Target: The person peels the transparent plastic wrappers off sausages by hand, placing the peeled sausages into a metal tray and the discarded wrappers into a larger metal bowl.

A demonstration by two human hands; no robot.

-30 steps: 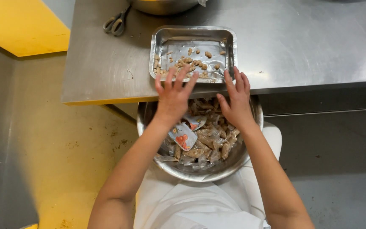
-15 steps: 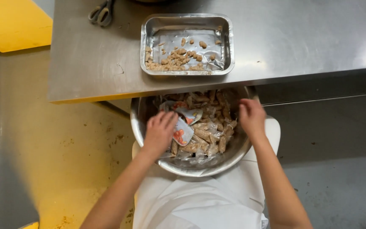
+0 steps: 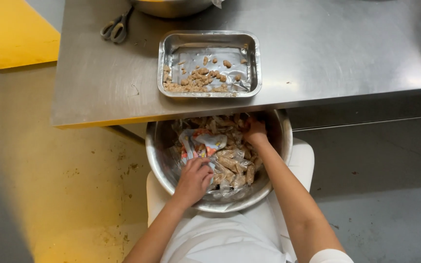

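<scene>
Bowl: round stainless-steel mixing bowl (image 3: 159, 146) sits on the person's lap in white clothing, its far rim tucked under the near edge of the steel tabletop (image 3: 342, 53) — low enough for both hands to reach in.
Contents: heap of small clear plastic packets holding brown, stick-like pieces (image 3: 232, 168), crinkled and glossy; one torn white-and-orange wrapper (image 3: 205, 142) lies on top towards the bowl's left side.
Left hand: left hand (image 3: 193, 180) rests palm down on the heap by the bowl's near rim, fingers curled into the packets; whether it truly pinches one I cannot tell.
Right hand: right hand (image 3: 255, 130) is dug in at the bowl's far rim, partly under the table edge — fingers buried, grip unclear.
Tray: shallow rectangular metal tray with rounded corners (image 3: 171, 46) stands just inside the tabletop's near edge, directly beyond the bowl; loose brown crumbly chunks (image 3: 198, 80) gather along its near and left sides.
Scissors: grey-handled scissors (image 3: 115, 28) lie near the tabletop's far left corner.
Second bowl: steel bowl (image 3: 171, 7) at the far edge, cut off.
</scene>
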